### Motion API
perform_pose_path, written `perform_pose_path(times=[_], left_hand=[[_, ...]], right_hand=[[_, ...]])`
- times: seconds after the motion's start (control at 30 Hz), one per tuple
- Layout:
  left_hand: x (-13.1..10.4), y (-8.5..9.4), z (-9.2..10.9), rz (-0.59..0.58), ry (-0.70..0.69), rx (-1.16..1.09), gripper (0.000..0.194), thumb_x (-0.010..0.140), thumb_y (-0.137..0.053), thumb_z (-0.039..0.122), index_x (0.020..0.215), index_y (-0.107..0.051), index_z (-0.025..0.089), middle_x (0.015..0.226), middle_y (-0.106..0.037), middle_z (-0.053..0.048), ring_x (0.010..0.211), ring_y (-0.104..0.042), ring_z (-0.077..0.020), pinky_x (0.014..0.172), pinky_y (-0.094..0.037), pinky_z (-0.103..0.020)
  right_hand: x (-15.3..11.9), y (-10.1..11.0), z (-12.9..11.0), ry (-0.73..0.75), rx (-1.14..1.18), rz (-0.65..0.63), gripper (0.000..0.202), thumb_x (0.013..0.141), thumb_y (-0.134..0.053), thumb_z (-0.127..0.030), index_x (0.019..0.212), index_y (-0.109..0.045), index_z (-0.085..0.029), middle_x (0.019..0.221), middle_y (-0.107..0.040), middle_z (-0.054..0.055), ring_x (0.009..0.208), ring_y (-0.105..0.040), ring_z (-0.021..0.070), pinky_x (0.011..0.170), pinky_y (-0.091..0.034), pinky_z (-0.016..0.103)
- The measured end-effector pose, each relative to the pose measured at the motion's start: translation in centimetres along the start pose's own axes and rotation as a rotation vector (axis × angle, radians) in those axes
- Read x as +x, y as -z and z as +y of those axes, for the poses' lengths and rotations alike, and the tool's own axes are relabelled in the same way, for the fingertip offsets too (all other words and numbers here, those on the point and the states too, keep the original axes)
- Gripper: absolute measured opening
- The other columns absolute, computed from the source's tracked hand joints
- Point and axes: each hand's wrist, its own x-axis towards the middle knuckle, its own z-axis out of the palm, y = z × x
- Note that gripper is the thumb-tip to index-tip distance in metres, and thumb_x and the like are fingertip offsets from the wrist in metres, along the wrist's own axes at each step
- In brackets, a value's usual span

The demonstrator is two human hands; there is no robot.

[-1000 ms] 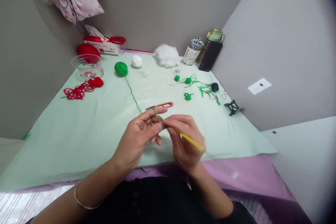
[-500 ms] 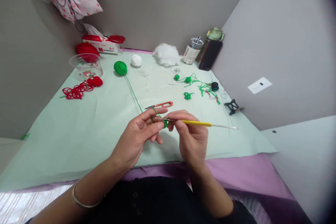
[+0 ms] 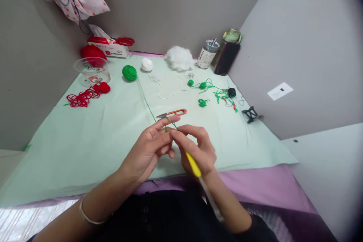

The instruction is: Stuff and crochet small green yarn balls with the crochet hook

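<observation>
My left hand [image 3: 154, 140] pinches with thumb and fingers, and green yarn [image 3: 171, 121] loops over its raised index finger. The small green crochet piece between the hands is hidden behind the fingers now. Against those fingertips rests my right hand [image 3: 197, 147], closed around a yellow-handled crochet hook [image 3: 193, 164]. The hook's back end slants down toward my right forearm. A strand runs from the left hand up to a green yarn ball [image 3: 129, 73]. Just beyond my fingers lie orange thread snips [image 3: 171, 113].
Red yarn [image 3: 81, 97], a clear plastic tub [image 3: 92, 72] and a tissue box [image 3: 113, 49] stand at left. Behind are a white yarn ball [image 3: 146, 64] and stuffing [image 3: 180, 58]. Small green pieces [image 3: 202, 102], black thread [image 3: 231, 92] and a phone [image 3: 227, 58] are at right.
My right hand has turned, swinging the crochet hook from nearly level to steeply slanted, its back end now toward my body. The right fingertips have moved left onto the left hand's fingertips.
</observation>
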Motion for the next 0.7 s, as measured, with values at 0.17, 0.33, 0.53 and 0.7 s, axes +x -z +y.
perform_pose_path(times=[0.17, 0.33, 0.53, 0.7], left_hand=[[0.1, 0.0, 0.3, 0.012, 0.012, -0.019, 0.032, 0.084, -0.081, 0.024, 0.115, -0.077, 0.017, 0.064, -0.041, 0.008, 0.05, -0.026, -0.0027, 0.048, -0.044, -0.013], [-0.1, -0.3, -0.2, -0.016, -0.109, 0.123, 0.028, 0.083, -0.08, 0.023, 0.111, -0.078, 0.021, 0.074, -0.055, 0.003, 0.053, -0.039, -0.0048, 0.053, -0.053, -0.02], [0.1, -0.4, -0.4, 0.045, -0.087, 0.039, 0.034, 0.082, -0.083, 0.025, 0.115, -0.079, 0.02, 0.071, -0.054, 0.004, 0.053, -0.038, -0.0037, 0.054, -0.05, -0.017], [0.4, 0.2, 0.1, 0.02, 0.024, -0.064, 0.023, 0.085, -0.08, 0.022, 0.107, -0.082, 0.018, 0.075, -0.058, 0.002, 0.051, -0.027, -0.0018, 0.054, -0.048, -0.014]], right_hand=[[1.1, 0.1, 0.1, -0.393, 0.492, 0.115, 0.02, 0.103, -0.053, -0.019, 0.103, -0.073, -0.023, 0.09, -0.069, 0.004, 0.067, -0.064, 0.0143, 0.061, -0.056, 0.031], [1.4, -0.1, -0.2, -0.375, 0.512, 0.051, 0.018, 0.101, -0.058, -0.02, 0.104, -0.076, -0.023, 0.097, -0.075, 0.006, 0.079, -0.069, 0.0172, 0.065, -0.058, 0.032], [0.2, -0.4, -0.2, -0.069, 0.052, 0.019, 0.03, 0.096, -0.064, -0.01, 0.117, -0.075, -0.027, 0.106, -0.073, 0.008, 0.093, -0.072, 0.0199, 0.076, -0.062, 0.034], [0.8, 0.0, 0.3, -0.286, 0.292, 0.116, 0.022, 0.099, -0.058, -0.012, 0.107, -0.075, -0.024, 0.092, -0.072, 0.005, 0.077, -0.069, 0.0161, 0.068, -0.059, 0.032]])
